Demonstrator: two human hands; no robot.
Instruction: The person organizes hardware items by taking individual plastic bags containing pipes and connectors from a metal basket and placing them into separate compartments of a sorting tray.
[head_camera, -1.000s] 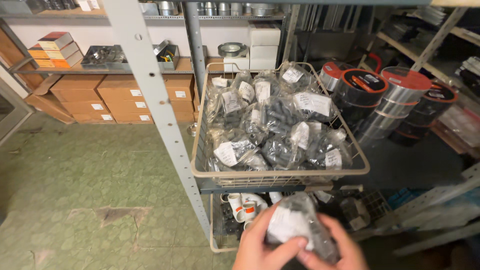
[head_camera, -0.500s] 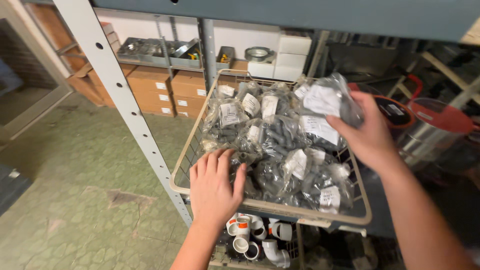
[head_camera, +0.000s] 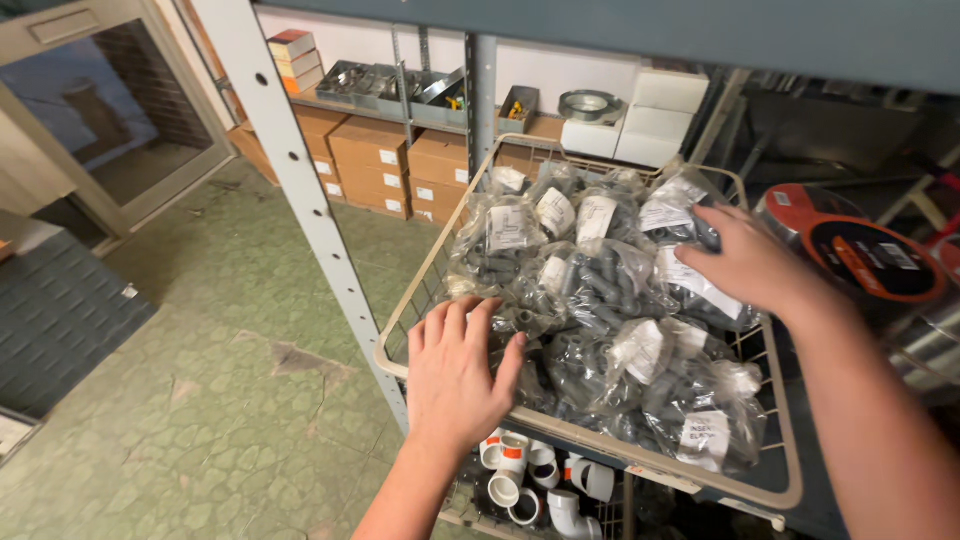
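Observation:
A beige wire basket (head_camera: 428, 293) on a metal shelf holds several clear plastic bags of grey pipe fittings (head_camera: 590, 290), each with a white label. My left hand (head_camera: 455, 370) lies flat, fingers spread, on the basket's front left corner and the bags there. My right hand (head_camera: 745, 262) rests palm down on a bag at the right side of the pile, fingers slightly curled over it; it grips nothing that I can see.
A grey perforated shelf upright (head_camera: 300, 190) stands left of the basket. White pipe elbows (head_camera: 520, 480) fill a lower basket. Round red-and-black lidded tins (head_camera: 865, 260) sit right. Cardboard boxes (head_camera: 370, 165) line the far wall on the green floor (head_camera: 200, 380).
The view has shifted closer to the basket. My left hand stays at the front left corner; my right hand has dropped lower onto the bags at the right.

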